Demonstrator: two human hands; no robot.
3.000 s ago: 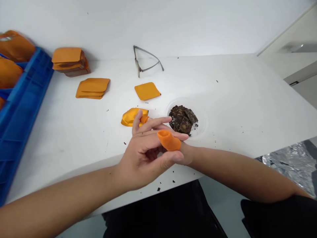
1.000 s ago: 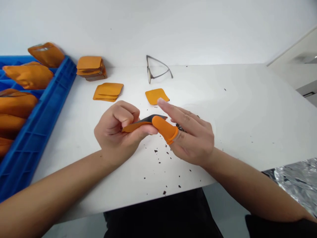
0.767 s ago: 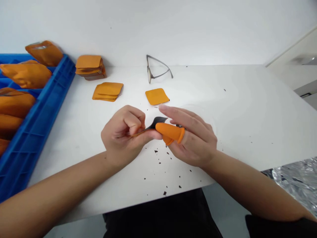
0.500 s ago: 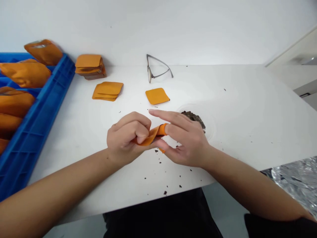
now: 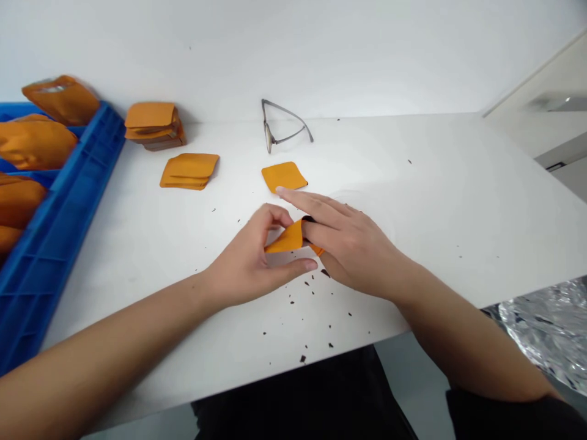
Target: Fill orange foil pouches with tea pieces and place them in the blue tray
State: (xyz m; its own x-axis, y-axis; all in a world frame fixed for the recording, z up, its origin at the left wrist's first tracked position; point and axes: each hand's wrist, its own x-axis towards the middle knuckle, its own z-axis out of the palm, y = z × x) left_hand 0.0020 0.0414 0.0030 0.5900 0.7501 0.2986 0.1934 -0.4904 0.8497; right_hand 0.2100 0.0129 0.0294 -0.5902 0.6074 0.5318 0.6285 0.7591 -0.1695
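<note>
An orange pouch (image 5: 288, 238) is between my two hands above the white table, its dark opening partly visible on the right. My left hand (image 5: 254, 263) grips its left end with curled fingers, while the thumb stretches out below it. My right hand (image 5: 351, 244) closes over the right end, and the index finger reaches forward to the edge of a flat orange pouch (image 5: 284, 176) on the table. Dark flakes (image 5: 324, 273) lie scattered under and in front of my hands. What is inside the held pouch is hidden.
A blue crate (image 5: 50, 244) with filled orange pouches stands at the left. A stack of orange pouches (image 5: 151, 116) and a smaller pile (image 5: 189, 168) lie at the back left. Eyeglasses (image 5: 288, 139) rest near the wall. Crumpled silver foil (image 5: 545, 324) shows at the lower right.
My left fist has loosened and its thumb has come away from the pouch. My right hand has turned palm down over the pouch and now hides the pile of dark flakes.
</note>
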